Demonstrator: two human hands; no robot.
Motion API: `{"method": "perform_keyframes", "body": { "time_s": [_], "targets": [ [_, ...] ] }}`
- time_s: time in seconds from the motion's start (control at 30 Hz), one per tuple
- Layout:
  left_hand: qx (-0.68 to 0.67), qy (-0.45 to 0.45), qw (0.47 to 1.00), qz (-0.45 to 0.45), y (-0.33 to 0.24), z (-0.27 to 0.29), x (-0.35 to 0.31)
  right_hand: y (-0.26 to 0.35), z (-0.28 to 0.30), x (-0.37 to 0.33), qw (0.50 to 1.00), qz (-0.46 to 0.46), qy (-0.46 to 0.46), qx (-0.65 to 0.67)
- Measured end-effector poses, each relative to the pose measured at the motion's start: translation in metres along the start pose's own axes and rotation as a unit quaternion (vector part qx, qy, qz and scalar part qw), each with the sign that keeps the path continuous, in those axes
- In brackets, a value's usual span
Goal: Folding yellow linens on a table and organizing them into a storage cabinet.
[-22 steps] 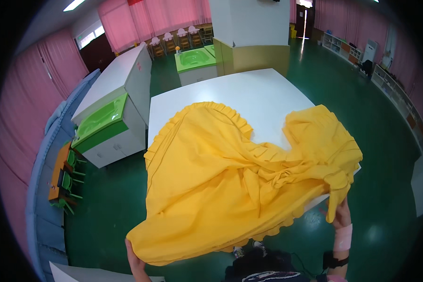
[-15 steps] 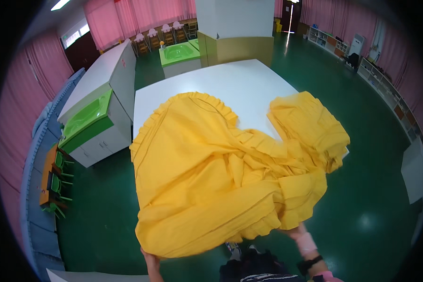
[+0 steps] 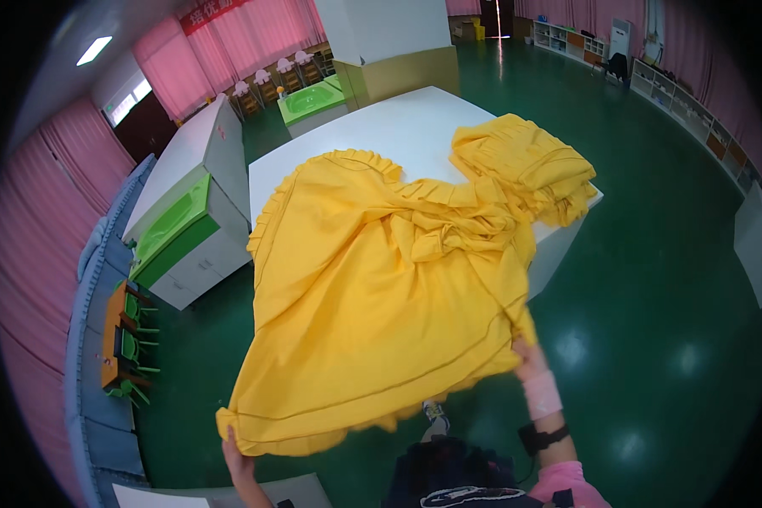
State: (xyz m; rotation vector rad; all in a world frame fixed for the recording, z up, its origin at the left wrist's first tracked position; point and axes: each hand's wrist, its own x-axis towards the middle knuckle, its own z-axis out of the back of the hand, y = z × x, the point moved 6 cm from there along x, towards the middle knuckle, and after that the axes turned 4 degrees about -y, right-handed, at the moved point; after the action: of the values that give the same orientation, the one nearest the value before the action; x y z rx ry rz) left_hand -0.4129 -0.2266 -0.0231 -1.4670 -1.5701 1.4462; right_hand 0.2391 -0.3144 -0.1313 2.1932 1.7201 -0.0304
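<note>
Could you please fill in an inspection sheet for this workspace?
Surface: white table, partly covered by yellow cloth.
Job's things: yellow cloth with ruffled edges, near side held out beyond the table.
Clutter: bunched cloth folds toward the table's right side.
Hands: left hand grips near-left corner; right hand grips near-right edge.
Cables: possibly a thin dark cord by the black wrist strap; too unclear to confirm.
Surroundings: green floor, green sink at left, pillar beyond, pink curtains.
</note>
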Motion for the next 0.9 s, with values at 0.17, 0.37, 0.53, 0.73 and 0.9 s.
{"method": "perform_keyframes", "body": {
  "time_s": [0.17,0.37,0.53,0.73,0.9],
  "targets": [
    [-0.143,-0.025,0.986,-0.085,-0.073,0.069,-0.039,0.107,-0.028,-0.121,0.958,0.243,-0.153,-0.001],
    [-0.178,0.041,0.979,-0.090,-0.097,0.110,-0.053,0.132,-0.055,-0.191,0.858,0.273,-0.181,-0.396],
    [-0.183,0.026,0.979,-0.084,-0.105,0.149,-0.054,0.076,-0.104,-0.199,0.902,0.254,-0.134,-0.323],
    [-0.169,0.071,0.979,-0.086,-0.128,0.180,-0.042,0.061,-0.129,-0.218,0.839,0.336,-0.158,-0.397],
    [-0.139,0.064,0.982,-0.111,-0.154,0.169,-0.006,0.065,-0.182,-0.243,0.801,0.380,-0.144,-0.439]
  ]
}}
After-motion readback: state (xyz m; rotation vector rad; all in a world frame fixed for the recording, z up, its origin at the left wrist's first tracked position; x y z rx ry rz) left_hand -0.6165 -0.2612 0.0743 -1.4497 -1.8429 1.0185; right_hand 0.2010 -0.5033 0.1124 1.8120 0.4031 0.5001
